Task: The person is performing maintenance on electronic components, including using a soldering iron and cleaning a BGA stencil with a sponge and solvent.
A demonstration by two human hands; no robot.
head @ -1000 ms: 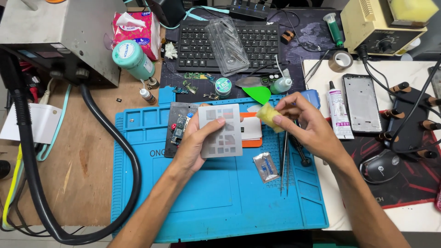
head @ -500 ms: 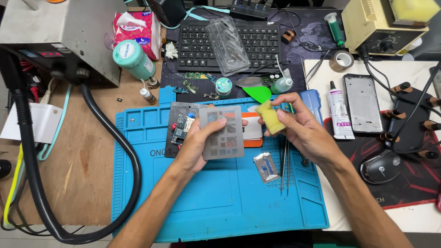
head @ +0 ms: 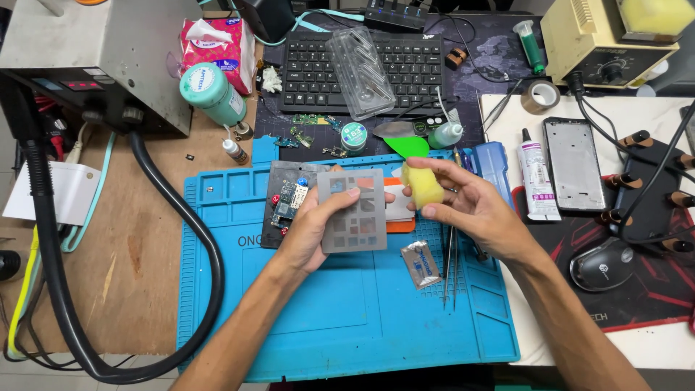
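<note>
While my left hand (head: 311, 232) pinches the metal stencil (head: 352, 210) flat, my right hand (head: 470, 210), at 3 o'clock, grips the yellow sponge (head: 422, 185); I judge light, even strokes best.

The metal stencil (head: 353, 211) covers the left hand's (head: 313, 226) palm and most of the orange-edged pad (head: 399, 217) at its 3 o'clock. The grey machine (head: 94, 58) at 10 o'clock and the yellow sponge (head: 657, 14) at 1 o'clock run off the top edge. Both forearms leave at the bottom.

stencil (head: 352, 210) left of sponge (head: 422, 184); both over mat (head: 347, 311) | keyboard (head: 318, 69) behind
</note>
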